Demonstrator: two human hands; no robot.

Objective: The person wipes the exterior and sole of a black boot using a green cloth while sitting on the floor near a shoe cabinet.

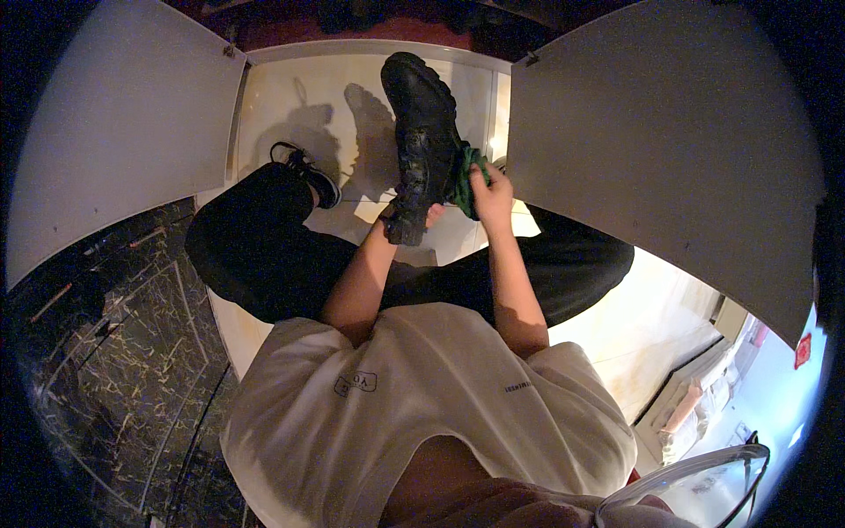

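Note:
A black lace-up boot point(422, 125) with a thick lugged sole is held up in front of me, toe pointing away. My left hand point(434, 215) supports it from beneath at the near end; most of that hand is hidden behind the boot, with only some fingers showing. Bunched in my right hand point(494, 195) is a green cloth point(467, 181), pressed against or very close to the right side of the boot near its heel. The cloth hides that part of the boot.
Open pale cabinet doors flank me, one at left point(132, 125) and one at right point(660, 132). Dark items, possibly shoes, sit in the red-lined cabinet point(297, 30) beyond. My left foot wears a dark sneaker point(307, 173) on the tiled floor point(270, 86). Dark marble-patterned furniture point(138, 343) stands at left.

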